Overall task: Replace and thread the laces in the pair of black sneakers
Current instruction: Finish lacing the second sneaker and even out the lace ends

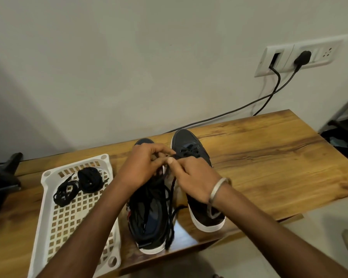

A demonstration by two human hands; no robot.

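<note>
The black canvas sneakers with white soles (149,213) stand side by side at table centre. We pinch a black lace (172,199) with left hand (143,165) and right hand (193,177); the white perforated plastic tray (48,227) lies at 9 o'clock.

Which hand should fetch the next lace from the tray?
Left, probably. The white perforated plastic tray with the loose black laces lies on that side of the sneakers, near the left hand. The right hand would have to cross over the left sneaker.
</note>
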